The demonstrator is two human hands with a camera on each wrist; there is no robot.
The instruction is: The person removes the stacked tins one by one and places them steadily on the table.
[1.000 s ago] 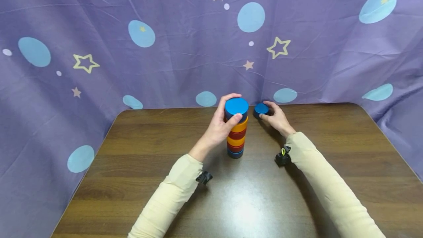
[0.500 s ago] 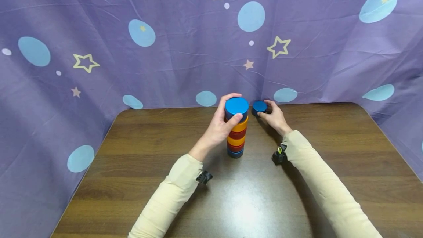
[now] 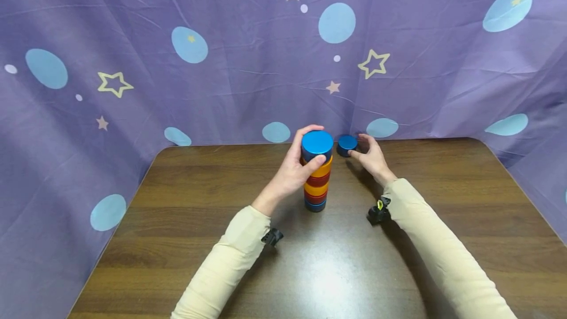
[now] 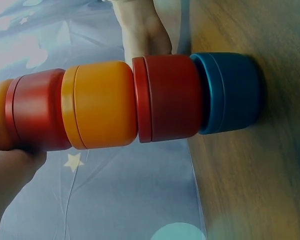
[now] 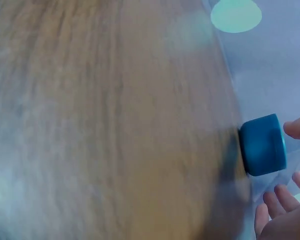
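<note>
A tall stack of small round canisters (image 3: 316, 181) stands upright on the wooden table, blue at top and bottom with orange and red alternating between. My left hand (image 3: 293, 161) grips the stack near its top, thumb in front and fingers round the back. In the left wrist view the lowest red canister (image 4: 175, 97) sits slightly tilted on the bottom blue one (image 4: 235, 92). To the right, a separate blue canister (image 3: 347, 145) rests on the table by the back edge. My right hand (image 3: 373, 160) is beside it, fingers spread, thumb tip close to its rim in the right wrist view (image 5: 285, 215).
The wooden table (image 3: 199, 220) ends at a purple curtain (image 3: 239, 63) printed with stars and blue ovals, right behind the canisters. A black wrist camera (image 3: 272, 237) sits on the left forearm, another black camera (image 3: 377, 212) on the right.
The separate blue canister has slid slightly left, towards the stack, with my right hand. Since then my right fingers have drawn off it a little. The left hand and the stack stay put.
</note>
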